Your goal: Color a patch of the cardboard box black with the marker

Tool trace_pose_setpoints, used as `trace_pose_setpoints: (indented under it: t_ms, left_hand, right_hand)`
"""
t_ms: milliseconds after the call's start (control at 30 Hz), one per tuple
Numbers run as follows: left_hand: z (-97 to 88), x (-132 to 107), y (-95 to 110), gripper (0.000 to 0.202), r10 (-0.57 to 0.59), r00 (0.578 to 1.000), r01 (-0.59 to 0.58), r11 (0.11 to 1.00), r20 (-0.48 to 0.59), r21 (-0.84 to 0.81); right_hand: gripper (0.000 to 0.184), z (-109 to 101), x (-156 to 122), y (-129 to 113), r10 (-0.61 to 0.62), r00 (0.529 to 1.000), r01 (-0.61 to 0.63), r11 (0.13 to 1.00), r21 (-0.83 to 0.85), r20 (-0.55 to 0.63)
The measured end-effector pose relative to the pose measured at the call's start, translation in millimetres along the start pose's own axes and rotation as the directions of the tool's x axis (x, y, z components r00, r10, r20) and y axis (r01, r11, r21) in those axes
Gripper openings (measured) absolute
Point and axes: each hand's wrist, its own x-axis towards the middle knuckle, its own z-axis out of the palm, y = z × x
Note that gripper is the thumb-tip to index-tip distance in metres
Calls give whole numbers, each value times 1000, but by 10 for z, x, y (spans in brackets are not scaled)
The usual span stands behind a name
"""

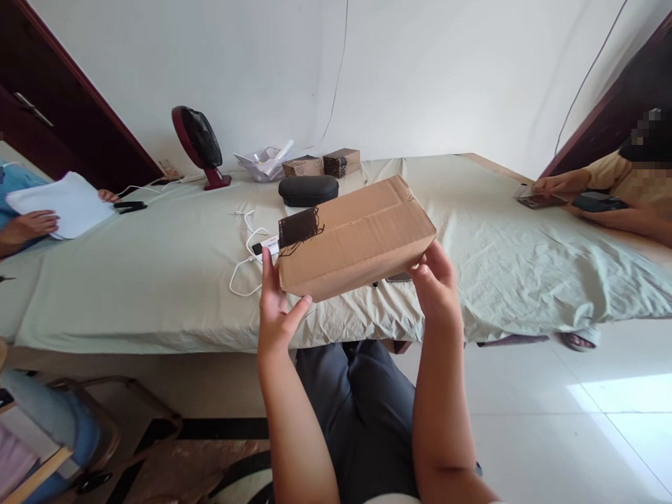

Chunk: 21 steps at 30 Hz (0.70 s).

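Observation:
A brown cardboard box is held up in front of me above the table, tilted so that its right end sits higher. Black scribbled ink covers a patch at its left end. My left hand grips the lower left corner, thumb underneath and fingers along the end. At the lower right corner, my right hand is closed on the box, with some fingers hidden behind it. Behind the box's left end lie a white cable and a small white-and-black item. A dark flat object shows partly beneath the box.
A pale green cloth covers the table. Toward the wall stand a red fan, a plastic bag, two small cartons and a black case. One person holds papers at left; another person's hands are at right.

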Motion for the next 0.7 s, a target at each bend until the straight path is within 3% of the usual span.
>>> trace_pose_setpoints:
  t_ms: [67, 167, 300, 367, 467, 533, 567, 633, 700]
  left_hand:
    - [-8, -3, -27, 109, 25, 1000, -24, 1000, -18, 14]
    - [0, 2, -19, 96, 112, 991, -111, 994, -69, 15]
    - [78, 35, 91, 38, 264, 960, -262, 965, -94, 36]
    - [155, 65, 150, 24, 345, 930, -341, 939, -127, 50]
    - [287, 104, 207, 21, 373, 879, -348, 928, -298, 136]
    - [351, 109, 227, 24, 302, 864, -273, 953, -403, 129]
    - [369, 104, 234, 29, 241, 883, -231, 970, -403, 73]
    - [383, 87, 241, 46, 137, 942, -164, 984, -306, -64]
    - [376, 71, 241, 60, 105, 967, -130, 987, -232, -94]
  right_hand:
    - [59, -20, -12, 17, 5, 1000, -4, 999, 37, -11]
    - [75, -65, -32, 67, 81, 996, -81, 997, -11, -25]
    - [103, -124, -43, 143, 201, 978, -196, 977, -82, 60]
    - [104, -126, -33, 163, 230, 966, -216, 969, -117, 118]
    - [84, -63, -6, 146, 254, 950, -212, 952, -219, 181]
    - [74, 10, 9, 110, 280, 939, -222, 938, -267, 202]
    - [72, 48, 14, 90, 296, 933, -234, 931, -279, 204]
    - [72, 107, 18, 55, 316, 925, -245, 922, -300, 214]
    - [76, 135, 18, 39, 325, 912, -233, 912, -337, 250]
